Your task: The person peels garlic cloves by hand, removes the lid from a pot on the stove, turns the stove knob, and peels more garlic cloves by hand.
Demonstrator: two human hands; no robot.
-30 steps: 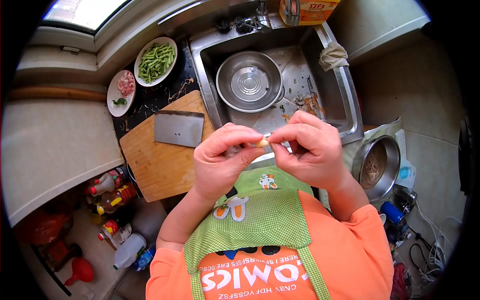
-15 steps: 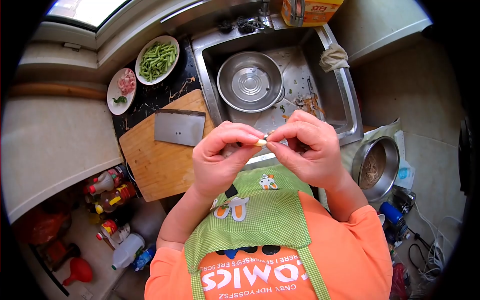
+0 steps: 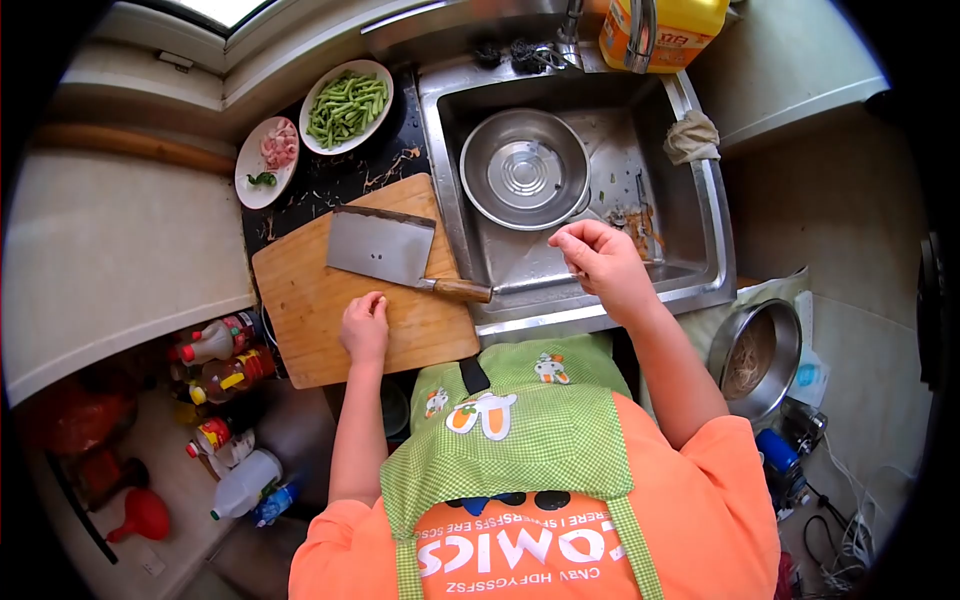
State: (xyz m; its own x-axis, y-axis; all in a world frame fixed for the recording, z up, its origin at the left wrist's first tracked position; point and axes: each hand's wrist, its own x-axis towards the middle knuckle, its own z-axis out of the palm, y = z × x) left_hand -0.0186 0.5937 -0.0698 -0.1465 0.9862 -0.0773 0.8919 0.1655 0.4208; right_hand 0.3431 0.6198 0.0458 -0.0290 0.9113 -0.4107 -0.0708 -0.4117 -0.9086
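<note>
- Pale wooden cutting board [image 3: 300, 290]: beneath my left hand [image 3: 366, 325], fingertips pinched narrow.
- Wooden-handled steel cleaver [image 3: 380, 248]: on it, beyond that grip.
- Round steel basin [image 3: 525, 170]: in the sink [image 3: 700, 270], beyond my curled right hand [image 3: 605, 265]; whether either hand holds anything, I cannot tell.

Kitchen, approx. corner view. Window [image 3: 215, 8] at upper L, v. bright, prob. daylight; pale frame [image 3: 190, 38] w/ dark inner edge, small latch [image 3: 175, 60] below. Wood-toned rod [image 3: 140, 146] runs along far L side, above a broad off-white panel [image 3: 110, 250] w/ curved-looking edge. Blk countertop [image 3: 405, 140], lt. veins, meets a s/steel sink [image 3: 712, 200] w/ glints on rim. Pale ledge [image 3: 800, 85] at upper R; beige tiled surface [image 3: 870, 350] below, w/ thin joint line, wall vs. floor unclear. Lower L, under panel: greyish floor area [image 3: 195, 545], dimmer.
</note>
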